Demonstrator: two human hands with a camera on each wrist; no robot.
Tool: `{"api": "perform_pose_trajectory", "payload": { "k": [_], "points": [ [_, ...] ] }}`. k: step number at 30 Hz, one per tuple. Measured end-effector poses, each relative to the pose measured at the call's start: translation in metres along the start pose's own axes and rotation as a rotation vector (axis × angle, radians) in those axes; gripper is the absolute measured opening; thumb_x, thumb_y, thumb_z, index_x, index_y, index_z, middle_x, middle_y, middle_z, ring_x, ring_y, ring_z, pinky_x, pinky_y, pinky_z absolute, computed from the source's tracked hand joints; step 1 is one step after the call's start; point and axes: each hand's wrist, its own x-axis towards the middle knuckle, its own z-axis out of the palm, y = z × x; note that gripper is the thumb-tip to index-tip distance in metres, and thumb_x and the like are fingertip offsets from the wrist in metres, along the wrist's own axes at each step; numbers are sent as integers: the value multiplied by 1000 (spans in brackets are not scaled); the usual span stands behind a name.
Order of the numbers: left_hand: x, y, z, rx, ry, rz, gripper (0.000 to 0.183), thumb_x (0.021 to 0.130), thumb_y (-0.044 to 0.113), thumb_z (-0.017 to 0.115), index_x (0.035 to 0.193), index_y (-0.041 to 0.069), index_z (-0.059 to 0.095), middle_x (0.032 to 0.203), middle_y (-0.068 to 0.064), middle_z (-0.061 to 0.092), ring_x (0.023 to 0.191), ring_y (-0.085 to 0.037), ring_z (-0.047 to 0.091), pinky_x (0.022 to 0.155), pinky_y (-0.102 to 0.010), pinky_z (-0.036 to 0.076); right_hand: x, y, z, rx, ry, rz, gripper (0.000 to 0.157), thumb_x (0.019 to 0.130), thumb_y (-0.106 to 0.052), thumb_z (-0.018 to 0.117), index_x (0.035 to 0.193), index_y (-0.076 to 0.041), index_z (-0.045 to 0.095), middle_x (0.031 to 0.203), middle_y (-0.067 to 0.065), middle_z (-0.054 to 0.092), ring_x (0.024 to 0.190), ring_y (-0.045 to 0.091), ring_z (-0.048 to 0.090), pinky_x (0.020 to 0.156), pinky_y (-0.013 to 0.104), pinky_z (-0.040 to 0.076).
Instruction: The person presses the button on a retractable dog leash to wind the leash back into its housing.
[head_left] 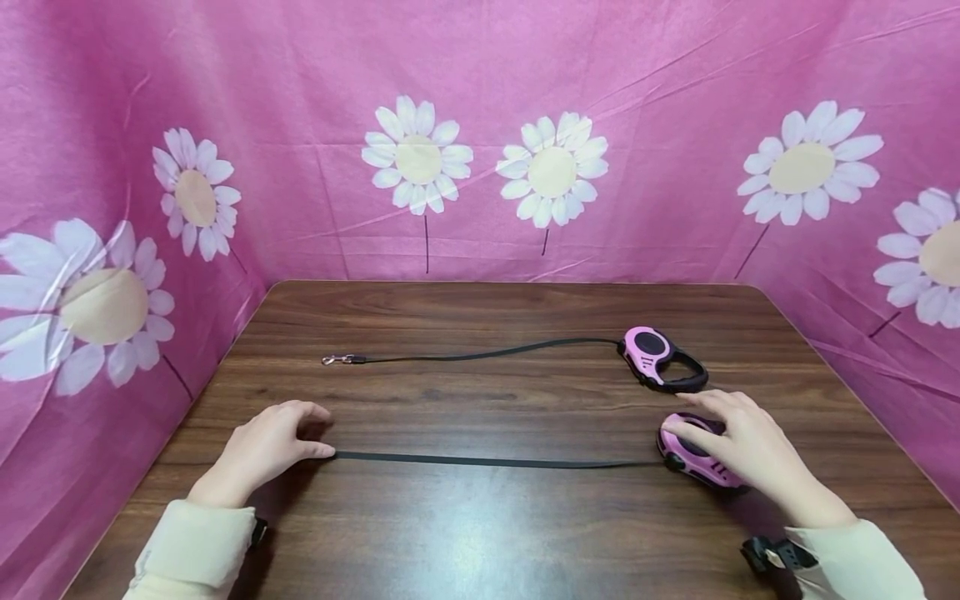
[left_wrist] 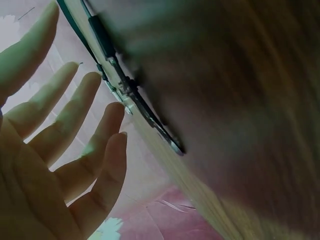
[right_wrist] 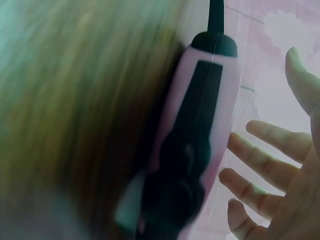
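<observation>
Two pink-and-black retractable dog leashes lie on the wooden table, cords drawn out to the left. Over the left end of the near leash's black strap [head_left: 480, 461] is my left hand [head_left: 266, 446], which hides that end in the head view. The left wrist view shows its fingers spread, with a metal snap hook [left_wrist: 132, 90] beside them and nothing pinched. My right hand [head_left: 753, 446] hovers over the near leash's pink case [head_left: 708, 473], covering part of it. In the right wrist view, its loosely bent fingers stand apart beside the leash case [right_wrist: 227, 115].
Farther back lies the second leash [head_left: 637, 350], its black loop handle to the right and its snap hook [head_left: 337, 360] at the left end of the cord. Pink cloth [head_left: 480, 75] with daisies hangs around the back and sides of the table [head_left: 480, 317].
</observation>
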Motion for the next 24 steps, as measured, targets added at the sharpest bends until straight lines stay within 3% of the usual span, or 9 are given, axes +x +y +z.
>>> {"api": "perform_pose_trajectory", "payload": {
  "k": [4,10,14,24],
  "points": [
    [2,-5,0,-24,-47,0,43,74,40,84,107,16,71,106,-4,73,103,-31,67,77,-59,49,-5,8,-3,38,-26,6,46,84,-42,77,118,-11,70,115,13,70,113,35,52,91,54,38],
    [6,-12,1,-58,-94,19,37,72,33,86,100,14,72,95,0,72,93,-22,67,77,-52,50,-11,25,0,88,39,-82,33,74,-30,86,103,-18,75,102,1,71,104,-7,46,88,17,31],
    [7,-15,1,-58,-108,21,33,72,30,86,96,13,71,91,2,70,89,-19,65,75,-48,50,-15,30,-2,114,40,-106,33,71,-27,88,100,-18,75,100,-2,69,101,-20,42,85,3,27],
    [6,-18,0,-58,-136,-6,25,76,31,83,87,15,68,84,6,66,82,-13,60,71,-44,48,-22,35,-6,134,33,-163,27,68,-13,88,87,-22,72,87,-16,63,74,-5,51,63,15,37]
  ]
}}
